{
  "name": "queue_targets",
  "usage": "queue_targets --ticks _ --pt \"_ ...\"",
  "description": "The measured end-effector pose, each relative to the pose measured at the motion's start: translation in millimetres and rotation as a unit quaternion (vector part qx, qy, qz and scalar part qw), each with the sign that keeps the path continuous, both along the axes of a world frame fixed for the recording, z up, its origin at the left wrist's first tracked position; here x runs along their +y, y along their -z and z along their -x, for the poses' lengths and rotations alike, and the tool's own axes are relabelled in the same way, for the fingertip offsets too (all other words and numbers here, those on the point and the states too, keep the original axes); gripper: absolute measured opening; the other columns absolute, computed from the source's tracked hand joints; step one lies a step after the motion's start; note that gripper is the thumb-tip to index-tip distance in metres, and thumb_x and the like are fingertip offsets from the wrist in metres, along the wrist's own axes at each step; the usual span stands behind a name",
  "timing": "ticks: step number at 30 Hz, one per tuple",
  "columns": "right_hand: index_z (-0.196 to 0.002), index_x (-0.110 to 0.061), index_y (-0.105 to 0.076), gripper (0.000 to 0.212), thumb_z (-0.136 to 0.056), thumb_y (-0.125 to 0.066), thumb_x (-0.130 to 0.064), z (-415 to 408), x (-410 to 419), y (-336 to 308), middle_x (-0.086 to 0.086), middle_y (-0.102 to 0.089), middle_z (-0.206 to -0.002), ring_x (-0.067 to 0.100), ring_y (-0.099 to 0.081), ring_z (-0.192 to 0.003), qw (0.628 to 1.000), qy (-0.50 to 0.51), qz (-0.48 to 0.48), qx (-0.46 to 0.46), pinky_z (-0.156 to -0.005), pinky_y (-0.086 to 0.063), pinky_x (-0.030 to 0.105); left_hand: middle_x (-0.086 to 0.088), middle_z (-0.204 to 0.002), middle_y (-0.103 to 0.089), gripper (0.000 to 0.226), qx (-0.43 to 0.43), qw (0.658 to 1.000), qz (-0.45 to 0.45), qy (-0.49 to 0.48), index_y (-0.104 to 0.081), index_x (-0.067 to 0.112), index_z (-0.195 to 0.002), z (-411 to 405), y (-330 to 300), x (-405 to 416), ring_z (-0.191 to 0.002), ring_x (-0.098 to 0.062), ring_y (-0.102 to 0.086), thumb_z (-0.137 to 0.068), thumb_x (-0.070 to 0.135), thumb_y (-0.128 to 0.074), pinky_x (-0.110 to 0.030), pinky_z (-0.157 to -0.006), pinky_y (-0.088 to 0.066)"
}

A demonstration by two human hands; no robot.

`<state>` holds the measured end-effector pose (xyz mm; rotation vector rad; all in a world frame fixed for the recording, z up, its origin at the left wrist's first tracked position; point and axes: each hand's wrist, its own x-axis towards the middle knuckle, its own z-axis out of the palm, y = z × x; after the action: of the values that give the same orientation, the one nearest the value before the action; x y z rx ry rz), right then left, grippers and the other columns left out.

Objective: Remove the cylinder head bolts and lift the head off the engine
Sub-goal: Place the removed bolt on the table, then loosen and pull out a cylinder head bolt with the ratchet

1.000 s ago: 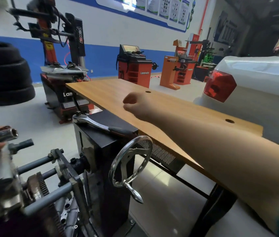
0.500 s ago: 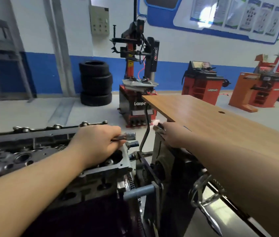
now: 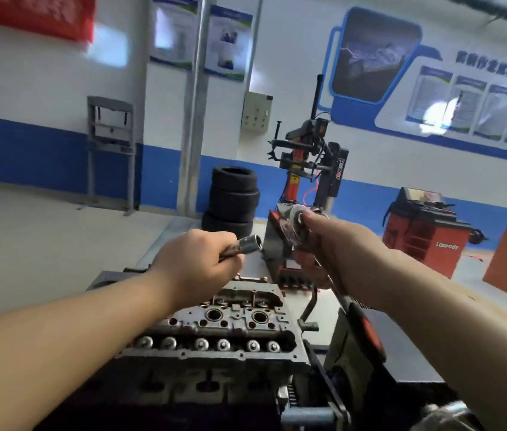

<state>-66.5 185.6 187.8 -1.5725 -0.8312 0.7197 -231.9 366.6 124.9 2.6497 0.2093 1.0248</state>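
Note:
The grey cylinder head (image 3: 215,334) sits on the engine, low in the middle, with a row of several round studs along its near side. Above its far end, my left hand (image 3: 197,269) grips a socket extension (image 3: 247,244) whose open socket end points right. My right hand (image 3: 330,247) holds a chrome ratchet wrench (image 3: 294,223) raised in the air, its round head a short gap right of the socket. The ratchet's black and red handle (image 3: 362,331) runs down toward me.
The black engine stand (image 3: 348,368) is at the right of the head, with a steel bar (image 3: 308,416) low down. A wooden table (image 3: 494,309) lies behind my right arm. A tyre changer (image 3: 305,188), stacked tyres (image 3: 233,200) and a red balancer (image 3: 423,231) stand beyond.
My right hand took the ratchet off the top of the stand and lifted it up beside the socket. My left hand kept its grip on the extension and rose slightly. The view swung left.

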Motion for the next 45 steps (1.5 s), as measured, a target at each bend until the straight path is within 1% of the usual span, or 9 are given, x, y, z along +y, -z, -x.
queue_targets --ticks 2,6,10,24,27,31,34,40,45 --pt "-0.110 -0.016 -0.053 0.028 -0.108 -0.050 -0.044 30 21 -4 0.006 -0.049 -0.072 0.019 -0.042 -0.060 1.000 0.004 0.005 -0.014 -0.057 -0.037 0.030 0.008 -0.055 -0.050 0.033 -0.023 0.999 0.027 -0.016 -0.047 0.026 -0.065 29 -11 11 -0.053 -0.009 -0.045 -0.091 0.044 -0.048 -0.033 -0.054 -0.030" --pt "-0.092 -0.016 -0.055 0.050 -0.085 -0.070 -0.064 80 25 9 0.002 -0.040 -0.067 0.016 -0.032 -0.053 0.984 -0.163 -0.050 0.053 -0.046 -0.025 0.027 0.011 -0.053 -0.047 0.033 -0.014 0.998 -0.003 -0.057 -0.043 0.031 -0.063 86 -20 27 -0.052 -0.007 -0.044 -0.092 0.046 -0.047 -0.030 -0.053 -0.025" --pt "-0.081 -0.019 -0.064 0.046 -0.084 -0.068 -0.064 115 49 8 0.002 -0.039 -0.067 0.015 -0.036 -0.048 0.973 -0.212 -0.049 0.072 -0.043 -0.031 0.025 0.010 -0.055 -0.049 0.034 -0.007 0.995 -0.016 -0.097 -0.042 0.031 -0.064 124 -19 38 -0.054 -0.007 -0.046 -0.093 0.049 -0.046 -0.030 -0.053 -0.026" --pt "-0.081 -0.023 -0.052 0.043 -0.091 -0.056 -0.066 156 62 7 0.002 -0.038 -0.063 0.015 -0.029 -0.044 0.974 -0.215 -0.011 0.075 -0.041 -0.026 0.025 0.014 -0.059 -0.056 0.041 -0.013 0.993 0.072 -0.097 -0.048 0.033 -0.064 146 -11 35 -0.057 -0.011 -0.047 -0.103 0.041 -0.058 -0.033 -0.057 -0.032" --pt "-0.085 -0.020 -0.054 0.047 -0.091 -0.057 -0.067 151 60 7 0.003 -0.039 -0.063 0.015 -0.029 -0.044 0.977 -0.209 0.005 0.050 -0.040 -0.026 0.024 0.017 -0.056 -0.053 0.038 0.017 0.990 0.135 -0.041 -0.053 0.042 -0.063 144 -12 37 -0.053 -0.008 -0.045 -0.100 0.040 -0.060 -0.034 -0.059 -0.035" --pt "-0.080 -0.019 -0.058 0.050 -0.087 -0.062 -0.068 144 57 4 0.005 -0.042 -0.062 0.017 -0.032 -0.042 0.976 -0.214 0.039 0.008 -0.039 -0.027 0.022 0.014 -0.053 -0.051 0.044 0.086 0.986 0.145 -0.011 -0.054 0.036 -0.057 147 -22 38 -0.050 -0.004 -0.044 -0.100 0.033 -0.065 -0.034 -0.059 -0.036" --pt "-0.100 -0.012 -0.064 0.060 -0.085 -0.061 -0.070 147 61 0 0.004 -0.045 -0.061 0.018 -0.034 -0.041 0.976 -0.211 0.056 0.004 -0.042 -0.024 0.023 0.011 -0.054 -0.053 0.043 0.087 0.982 0.167 0.000 -0.051 0.025 -0.060 150 -25 39 -0.051 -0.005 -0.046 -0.099 0.029 -0.068 -0.034 -0.060 -0.036" --pt "-0.110 -0.018 -0.058 0.046 -0.101 -0.049 -0.063 160 71 -2 0.010 -0.054 -0.066 0.019 -0.032 -0.041 0.977 -0.202 0.040 0.053 -0.042 -0.028 0.025 0.005 -0.062 -0.053 0.037 -0.015 0.987 -0.014 -0.159 -0.045 0.027 -0.069 151 -12 33 -0.060 -0.017 -0.050 -0.103 0.040 -0.048 -0.032 -0.054 -0.028" --pt "-0.091 -0.018 -0.059 0.048 -0.106 -0.043 -0.060 172 86 6 0.010 -0.054 -0.065 0.017 -0.031 -0.039 0.975 -0.208 0.044 0.062 -0.040 -0.027 0.022 0.011 -0.053 -0.045 0.033 -0.031 0.988 0.151 -0.023 -0.044 0.017 -0.065 148 -3 49 -0.053 -0.012 -0.040 -0.087 0.040 -0.053 -0.038 -0.057 -0.033"
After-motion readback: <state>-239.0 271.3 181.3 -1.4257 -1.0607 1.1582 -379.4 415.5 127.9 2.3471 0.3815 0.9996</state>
